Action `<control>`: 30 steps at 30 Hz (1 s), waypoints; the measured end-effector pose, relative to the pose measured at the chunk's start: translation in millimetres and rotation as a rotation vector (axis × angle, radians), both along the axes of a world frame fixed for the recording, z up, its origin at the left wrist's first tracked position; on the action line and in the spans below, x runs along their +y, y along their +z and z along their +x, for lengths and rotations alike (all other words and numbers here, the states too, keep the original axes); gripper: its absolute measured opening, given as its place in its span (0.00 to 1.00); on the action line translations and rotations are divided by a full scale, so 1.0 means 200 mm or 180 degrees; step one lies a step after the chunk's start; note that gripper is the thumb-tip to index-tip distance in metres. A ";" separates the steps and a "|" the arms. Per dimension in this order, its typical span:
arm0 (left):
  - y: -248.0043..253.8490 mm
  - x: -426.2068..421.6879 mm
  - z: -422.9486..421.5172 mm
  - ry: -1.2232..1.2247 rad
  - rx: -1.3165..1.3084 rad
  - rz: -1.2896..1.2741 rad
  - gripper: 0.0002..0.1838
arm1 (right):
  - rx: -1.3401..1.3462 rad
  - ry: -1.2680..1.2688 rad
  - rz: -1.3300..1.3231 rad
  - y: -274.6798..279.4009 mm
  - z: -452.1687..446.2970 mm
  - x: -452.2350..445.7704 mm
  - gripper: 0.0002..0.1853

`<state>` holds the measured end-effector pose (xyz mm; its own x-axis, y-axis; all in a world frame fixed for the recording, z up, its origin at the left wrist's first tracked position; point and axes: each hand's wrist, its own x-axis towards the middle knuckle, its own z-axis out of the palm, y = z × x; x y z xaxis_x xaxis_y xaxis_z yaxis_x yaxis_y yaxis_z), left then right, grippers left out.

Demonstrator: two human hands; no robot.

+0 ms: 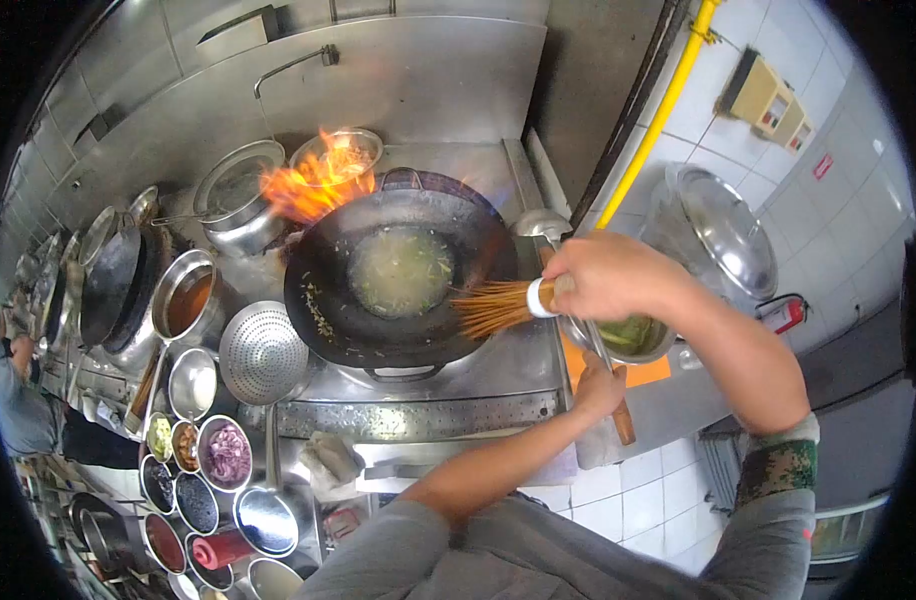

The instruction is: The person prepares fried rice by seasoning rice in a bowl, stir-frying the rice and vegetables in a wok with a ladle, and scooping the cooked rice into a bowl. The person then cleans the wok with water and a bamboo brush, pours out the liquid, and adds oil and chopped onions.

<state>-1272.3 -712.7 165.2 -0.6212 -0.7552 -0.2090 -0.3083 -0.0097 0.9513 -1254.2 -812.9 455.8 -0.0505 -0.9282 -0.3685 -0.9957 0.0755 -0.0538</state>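
My right hand is closed around the top of a bamboo wok brush with a white band. The brush's bristles reach over the right rim of a large black wok. Cloudy liquid with green bits lies in the wok, and pale chopped bits stick to its left wall. Lower down, my left hand grips the metal handle of a ladle near its wooden end. The ladle's bowl is beyond my right hand, which hides part of the handle.
Flames rise behind the wok's left rim. A perforated strainer, a pot of brown liquid and several ingredient bowls stand left. At right are a container of greens and a metal lid. Another person stands far left.
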 end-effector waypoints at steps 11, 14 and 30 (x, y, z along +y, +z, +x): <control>0.58 -0.30 1.17 -0.0109 -0.0055 -0.2568 0.26 | 0.0824 0.0635 -0.0674 -0.07 0.00 -0.40 0.13; 0.57 -0.47 1.38 0.0928 -0.0764 -0.2902 0.22 | 0.1000 0.0344 -0.0213 -0.56 0.03 -0.64 0.14; 0.31 -0.63 1.51 0.0668 -0.0327 -0.2761 0.12 | 0.0279 0.0898 -0.1007 -0.74 -0.24 -0.75 0.19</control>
<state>-969.6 -838.7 227.7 -0.4624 -0.7693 0.4409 -0.4649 0.6338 0.6182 -1301.8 -962.7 306.8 0.2030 -0.9767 -0.0692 -0.9768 -0.2069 0.0553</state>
